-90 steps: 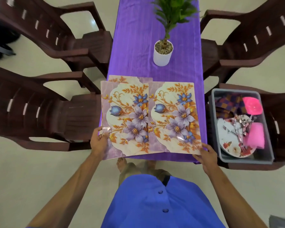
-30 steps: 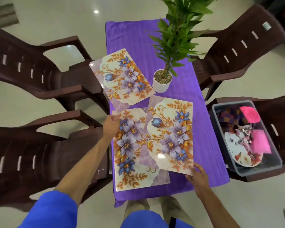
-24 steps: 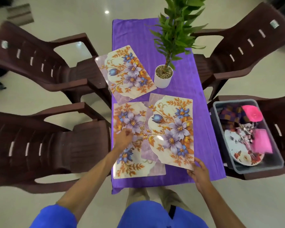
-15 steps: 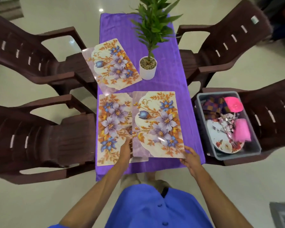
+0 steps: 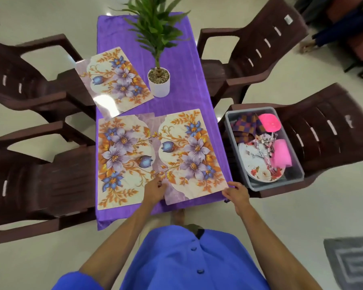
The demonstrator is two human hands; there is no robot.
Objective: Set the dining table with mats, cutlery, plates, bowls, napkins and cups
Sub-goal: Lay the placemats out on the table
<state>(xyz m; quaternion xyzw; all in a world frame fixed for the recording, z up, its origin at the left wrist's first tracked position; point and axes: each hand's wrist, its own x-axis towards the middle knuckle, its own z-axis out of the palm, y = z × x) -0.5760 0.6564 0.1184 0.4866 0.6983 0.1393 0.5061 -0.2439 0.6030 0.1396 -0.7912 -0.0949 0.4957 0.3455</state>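
Purple cloth covers the long bench (image 5: 182, 65), with four brown chairs (image 5: 260, 51) around it, two on each side. On the near right chair sits a grey bin (image 5: 228, 130) holding a checked cloth (image 5: 244, 124), a floral plate (image 5: 254, 164), cutlery (image 5: 264, 147) and pink pieces. Three floral mats lie on the bench: the far mat (image 5: 113, 78) sits skewed at the left edge, hanging over it, just beside a white potted plant (image 5: 158, 80). The left mat (image 5: 122, 160) and right mat (image 5: 189, 153) lie side by side at the near end, the right one overlapping the left. Down to the hands now: the left hand (image 5: 154, 190) pinches the right mat at its near left corner, fingers curled on the edge. The right hand (image 5: 236, 193) grips that mat's near right corner at the bench edge.
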